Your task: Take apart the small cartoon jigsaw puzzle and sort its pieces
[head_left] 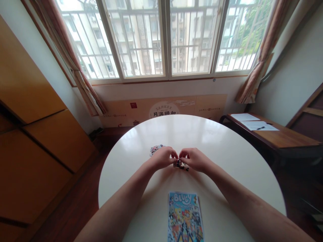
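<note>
My left hand [164, 157] and my right hand [193, 159] meet over the middle of a round white table [141, 134], thumbs and fingers bent into pinches that almost touch. Between the fingertips are small, dark and pale jigsaw puzzle pieces [176, 164]; several lie on the tabletop just below the hands, and some seem joined. Fingers partly cover them, so the exact piece in each pinch is hard to make out. Behind my left hand rests a loose pile of puzzle pieces [155, 149], partly hidden by that hand. Nearer my body lies a colourful Bluey picture sheet [185, 216], flat and upright to me.
To the right stands a wooden desk [290, 138] with paper sheets [259, 125] and a dark pen [260, 128]. Orange-brown cabinets [32, 141] line the left side. Beyond the table are a printed cardboard panel [116, 109] and a barred window [141, 37] with tied curtains [259, 74].
</note>
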Demonstrator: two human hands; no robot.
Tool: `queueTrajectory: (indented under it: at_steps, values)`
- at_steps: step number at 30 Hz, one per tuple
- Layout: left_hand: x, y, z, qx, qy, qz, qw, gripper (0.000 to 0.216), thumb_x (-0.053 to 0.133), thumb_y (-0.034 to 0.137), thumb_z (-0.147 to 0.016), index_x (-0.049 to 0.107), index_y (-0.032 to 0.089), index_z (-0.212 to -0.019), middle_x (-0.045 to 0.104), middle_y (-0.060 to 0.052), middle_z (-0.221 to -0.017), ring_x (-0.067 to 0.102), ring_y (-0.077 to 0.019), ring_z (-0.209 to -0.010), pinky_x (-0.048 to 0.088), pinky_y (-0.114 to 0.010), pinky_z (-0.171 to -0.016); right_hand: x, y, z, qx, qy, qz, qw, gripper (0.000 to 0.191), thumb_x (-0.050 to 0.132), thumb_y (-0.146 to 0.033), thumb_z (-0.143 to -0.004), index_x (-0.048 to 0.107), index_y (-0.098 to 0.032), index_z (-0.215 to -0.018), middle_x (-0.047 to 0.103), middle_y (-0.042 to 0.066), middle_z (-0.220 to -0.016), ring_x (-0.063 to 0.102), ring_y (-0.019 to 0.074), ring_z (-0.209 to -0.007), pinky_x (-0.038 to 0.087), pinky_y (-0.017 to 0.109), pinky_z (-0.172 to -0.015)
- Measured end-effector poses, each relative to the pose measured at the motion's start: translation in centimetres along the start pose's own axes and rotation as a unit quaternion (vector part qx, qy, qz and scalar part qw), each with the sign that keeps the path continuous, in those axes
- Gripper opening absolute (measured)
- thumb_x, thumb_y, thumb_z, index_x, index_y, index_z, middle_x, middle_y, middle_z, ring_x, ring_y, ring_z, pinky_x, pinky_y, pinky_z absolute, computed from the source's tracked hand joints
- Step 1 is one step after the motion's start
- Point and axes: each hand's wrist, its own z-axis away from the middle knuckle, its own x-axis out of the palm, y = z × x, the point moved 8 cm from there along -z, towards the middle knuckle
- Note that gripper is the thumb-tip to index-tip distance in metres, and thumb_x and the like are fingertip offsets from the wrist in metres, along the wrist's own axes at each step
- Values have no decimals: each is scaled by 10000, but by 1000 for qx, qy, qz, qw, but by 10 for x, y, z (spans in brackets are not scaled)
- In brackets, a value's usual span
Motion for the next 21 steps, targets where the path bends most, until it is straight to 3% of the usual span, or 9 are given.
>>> queueTrajectory:
  at_steps: [8, 13, 21]
  values:
    - [-4, 3, -1, -8, 20, 32, 999, 111, 663, 247, -798, 771, 226, -809, 686, -14, -819, 618, -158, -745, 436, -253, -739, -2, 2, -2, 1, 7, -5, 1000, 179, 589, -286, -820, 729, -208, -900, 732, 26, -868, 644, 148, -768, 439, 238, -685]
    - [-7, -2, -2, -27, 29, 71, 997, 114, 666, 270, -798, 766, 217, -804, 686, -8, -797, 602, -145, -714, 436, -241, -705, 1, 7, -2, 6, -2, 6, 1000, 278, 619, -410, -813, 730, -201, -959, 715, 50, -944, 636, 166, -821, 445, 248, -703]
    - [-8, -9, -3, -65, 31, 140, 987, 201, 671, 354, -782, 764, 181, -822, 718, -32, -803, 601, -158, -710, 436, -246, -653, 4, 6, -3, 17, -23, -25, 999, 253, 589, -386, -828, 726, -180, -775, 712, 31, -743, 630, 146, -699, 405, 223, -620]
